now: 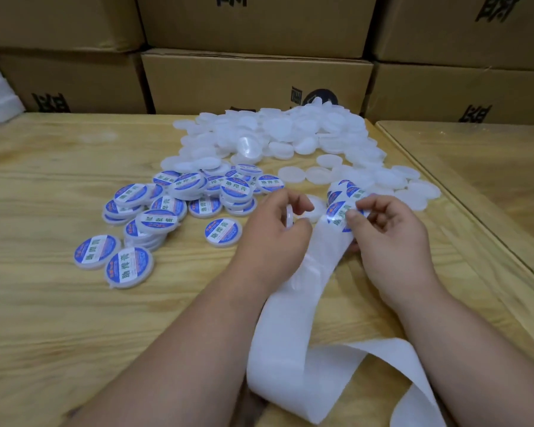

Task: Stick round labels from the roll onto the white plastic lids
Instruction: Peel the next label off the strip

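- Holding a plain white lid on edge between curled fingers and thumb, the left hand works above a pale wooden tabletop.
- Just to its right, the right hand pinches a round blue-and-white label at its edge, thumb on the face, where the label sits on the white backing strip.
- More labels follow on the strip beyond the fingers; whether a roll lies there cannot be told.
- Spent backing runs between the forearms toward the viewer and loops over the near edge of the tabletop.
- Unlabelled white lids lie heaped at the far middle of the tabletop, spilling rightward toward a second tabletop that butts against the first.
- Finished lids bearing blue labels are piled left of the hands, with a few apart nearer the viewer.
- Brown cardboard boxes stand stacked behind.
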Tool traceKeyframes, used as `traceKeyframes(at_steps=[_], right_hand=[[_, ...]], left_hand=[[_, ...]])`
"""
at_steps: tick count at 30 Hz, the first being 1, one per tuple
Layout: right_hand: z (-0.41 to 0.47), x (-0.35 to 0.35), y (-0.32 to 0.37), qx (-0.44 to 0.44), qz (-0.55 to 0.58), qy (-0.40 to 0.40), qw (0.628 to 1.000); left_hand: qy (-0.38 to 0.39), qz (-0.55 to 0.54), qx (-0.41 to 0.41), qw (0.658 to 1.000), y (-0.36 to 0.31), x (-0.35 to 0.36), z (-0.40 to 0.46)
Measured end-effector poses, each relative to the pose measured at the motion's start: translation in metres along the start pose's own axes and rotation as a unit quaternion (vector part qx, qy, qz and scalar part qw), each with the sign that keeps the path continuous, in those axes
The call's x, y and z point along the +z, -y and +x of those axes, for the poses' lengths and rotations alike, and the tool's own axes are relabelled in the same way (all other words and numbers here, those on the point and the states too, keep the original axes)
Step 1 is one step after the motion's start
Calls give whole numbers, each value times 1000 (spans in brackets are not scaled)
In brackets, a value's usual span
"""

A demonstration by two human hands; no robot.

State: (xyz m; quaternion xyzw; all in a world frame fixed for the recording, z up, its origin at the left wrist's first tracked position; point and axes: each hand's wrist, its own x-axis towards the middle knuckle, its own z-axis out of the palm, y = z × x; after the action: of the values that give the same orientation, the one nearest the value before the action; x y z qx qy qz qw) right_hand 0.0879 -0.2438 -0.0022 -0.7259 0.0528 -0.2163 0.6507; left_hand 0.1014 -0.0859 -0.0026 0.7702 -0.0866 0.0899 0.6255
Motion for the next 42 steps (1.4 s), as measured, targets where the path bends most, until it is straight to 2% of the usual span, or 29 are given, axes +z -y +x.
traceKeyframes(at_steps=[2,6,9,20,42], right_hand=[[2,1,1,-3,-5,12,1000],[3,4,-1,-6,-11,70,997],[5,3,-3,11,25,102,994],[4,1,3,24,32,87,995],[5,0,0,9,32,65,997]], left_hand=[[7,-2,36,999,-3,3,0],[52,72,115,989,-2,12,5],[60,112,143,982,2,14,8],[48,173,108,978,5,17,12],[68,119,70,988,3,16,10]])
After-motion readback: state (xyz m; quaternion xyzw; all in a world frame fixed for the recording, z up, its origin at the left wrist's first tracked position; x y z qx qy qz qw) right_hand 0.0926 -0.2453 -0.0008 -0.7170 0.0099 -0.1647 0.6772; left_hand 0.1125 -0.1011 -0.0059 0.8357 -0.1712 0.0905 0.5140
